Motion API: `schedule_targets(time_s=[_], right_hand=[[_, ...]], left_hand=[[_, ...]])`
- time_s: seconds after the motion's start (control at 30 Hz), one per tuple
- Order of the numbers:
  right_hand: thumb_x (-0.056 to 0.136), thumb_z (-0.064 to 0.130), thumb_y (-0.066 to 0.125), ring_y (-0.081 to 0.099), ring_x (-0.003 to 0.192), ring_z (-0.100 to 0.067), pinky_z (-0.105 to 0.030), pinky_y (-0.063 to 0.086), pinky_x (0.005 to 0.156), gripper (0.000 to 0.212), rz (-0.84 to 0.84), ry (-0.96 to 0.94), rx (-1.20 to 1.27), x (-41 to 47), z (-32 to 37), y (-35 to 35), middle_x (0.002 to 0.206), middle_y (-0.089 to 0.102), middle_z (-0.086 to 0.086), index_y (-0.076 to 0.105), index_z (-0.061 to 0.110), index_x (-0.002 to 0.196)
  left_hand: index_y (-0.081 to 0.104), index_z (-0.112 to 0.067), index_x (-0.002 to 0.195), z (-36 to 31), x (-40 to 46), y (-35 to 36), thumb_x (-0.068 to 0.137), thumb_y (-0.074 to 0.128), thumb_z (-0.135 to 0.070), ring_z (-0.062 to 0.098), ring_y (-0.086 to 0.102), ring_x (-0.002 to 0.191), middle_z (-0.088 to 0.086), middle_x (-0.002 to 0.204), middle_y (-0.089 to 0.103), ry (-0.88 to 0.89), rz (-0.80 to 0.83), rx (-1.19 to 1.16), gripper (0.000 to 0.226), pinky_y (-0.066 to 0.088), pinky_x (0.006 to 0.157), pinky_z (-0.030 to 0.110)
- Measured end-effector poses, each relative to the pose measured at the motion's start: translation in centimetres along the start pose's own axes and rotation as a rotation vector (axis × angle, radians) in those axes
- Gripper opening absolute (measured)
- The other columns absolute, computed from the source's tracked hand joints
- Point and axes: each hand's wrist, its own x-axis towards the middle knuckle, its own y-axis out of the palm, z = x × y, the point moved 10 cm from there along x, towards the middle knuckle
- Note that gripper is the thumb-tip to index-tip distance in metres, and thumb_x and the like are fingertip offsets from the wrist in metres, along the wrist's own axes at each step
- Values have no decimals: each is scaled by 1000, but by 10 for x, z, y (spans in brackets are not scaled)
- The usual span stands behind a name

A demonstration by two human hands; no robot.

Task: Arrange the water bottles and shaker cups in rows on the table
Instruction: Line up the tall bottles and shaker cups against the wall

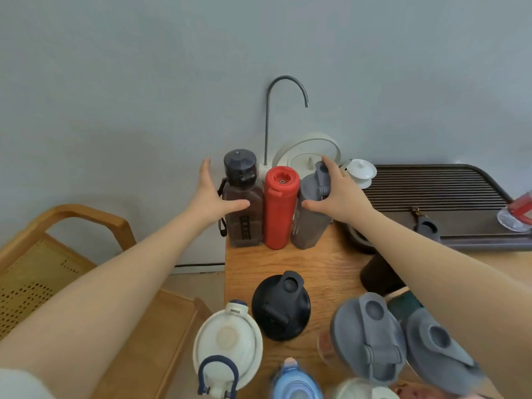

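Back row: three stand upright, touching side by side at the far left corner of the bench (322, 263): a dark bottle (243, 203) with a black strap, a red bottle (278, 208), and a grey shaker (311, 214). Long axes are vertical, lids up.
Left hand (211, 197): fingers spread wide, palm against the dark bottle's left side, thumb across its front; it presses rather than holds.
Right hand (336, 194): fingers draped over the grey shaker's lid, thumb on its front, cupping it from the right.
Behind the row: a curved grey spout (283, 90) rises against the wall, with a white kettle (308, 154) just behind the red bottle and grey shaker.
Right of the row: a white lidded cup (361, 171) on the corner of a dark slatted tray (449, 203); a red-and-clear thing at the tray's far right edge is too cut off to tell.
Under the right forearm: a dark brown cup (377, 275), partly hidden.
Near cluster: a black shaker (280, 308), a white bottle (227, 344) with a blue loop handle, a blue bottle (296, 384), and two grey-lidded shakers (368, 335) (437, 341), all upright and seen from above, crowded close together.
Gap: bare bench separates the back row from the near cluster.
Left of the bench: a wooden chair (57, 254) with a woven seat.
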Motion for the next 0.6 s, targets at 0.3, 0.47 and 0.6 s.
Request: schedule_targets(time_s=[0.3, 0.47, 0.6], right_hand=[[66, 56, 71, 33, 132, -35, -45, 32, 106, 115, 35, 126, -113, -1, 2, 2, 146, 28, -19, -1, 18, 147], [77, 44, 67, 27, 135, -27, -34, 24, 108, 85, -41, -158, -88, -45, 48, -38, 145, 33, -11, 23, 13, 143], [72, 54, 67, 49, 106, 1, -16, 42, 88, 66, 598, -331, -114, -140, 60, -15, 117, 45, 24, 41, 33, 129]], left_hand=[[29, -13, 132, 10, 5, 19, 74, 73, -15, 21, 48, 113, 9, 131, 47, 60, 102, 35, 73, 41, 88, 30], [15, -10, 141, -6, -21, -5, 69, 77, -30, 31, 18, 136, 16, 148, 18, 98, -149, 245, 97, 20, 109, 44], [41, -8, 123, -76, -84, -20, 70, 67, -27, 20, 30, 119, 17, 125, 38, 570, -370, 284, 62, 20, 98, 23]])
